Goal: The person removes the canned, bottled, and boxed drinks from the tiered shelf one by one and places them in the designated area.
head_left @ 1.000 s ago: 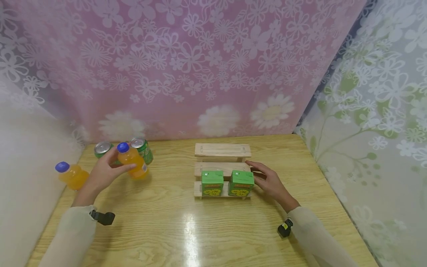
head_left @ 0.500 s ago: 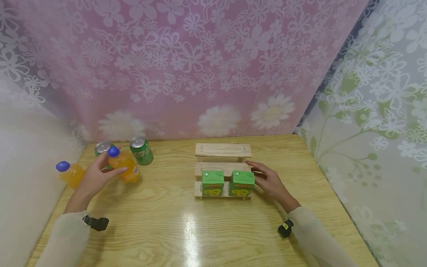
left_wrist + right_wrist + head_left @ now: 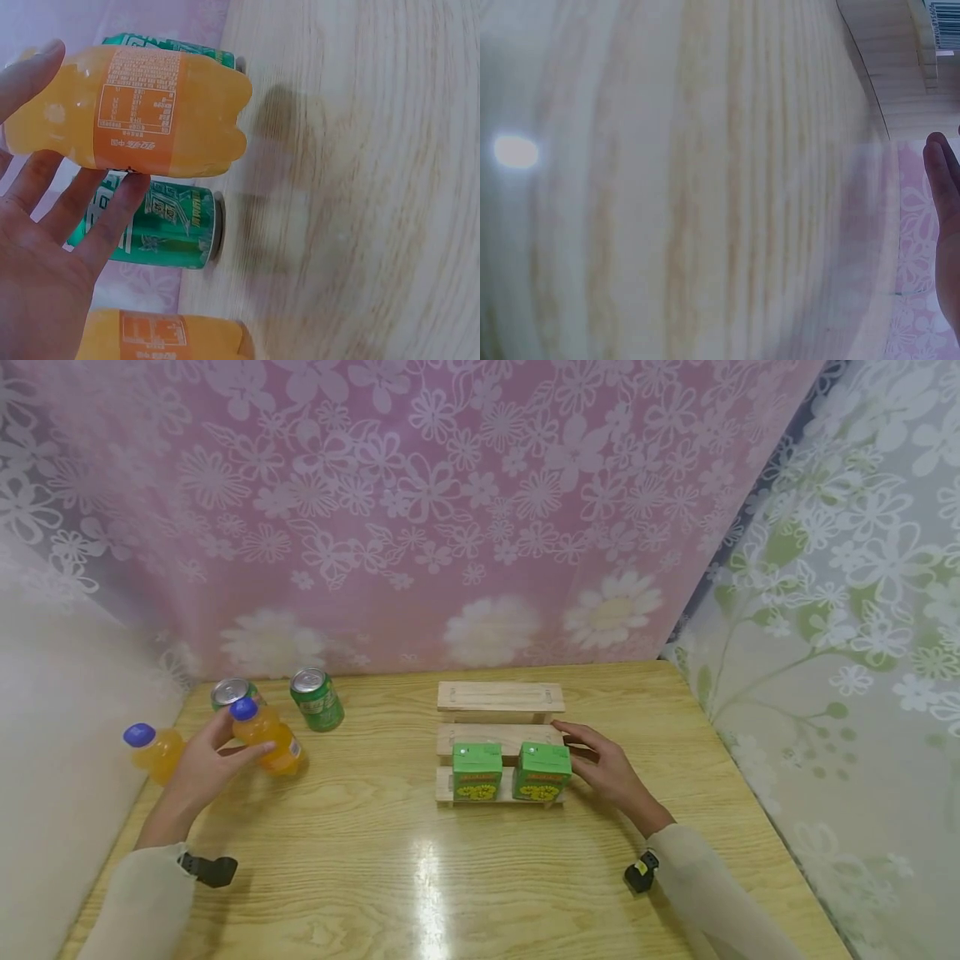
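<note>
We had the left hand (image 3: 201,770) at the table's left side, its grip clamped on an orange drink bottle (image 3: 267,739) with a blue cap, thumb on one side, fingers on the other. The bottle leaned, cap toward the back left; we could not tell whether its base touched the table (image 3: 367,843). Just behind stood two green cans: the right can (image 3: 318,703) in plain sight, the left can (image 3: 233,691) partly covered by bottle and hand. A second orange bottle (image 3: 156,753), also blue-capped, was at the far left, partly hidden by the hand. Right hand (image 3: 606,770): grip apart, fingers extended at the right end of a three-step wooden stand (image 3: 495,735), by the middle step; contact we could not confirm. Two green cartons stood side by side with a gap on the lowest step, left carton (image 3: 477,772) and right carton (image 3: 542,772), the latter nearest that hand. We noted a pink floral curtain (image 3: 420,527) behind.
</note>
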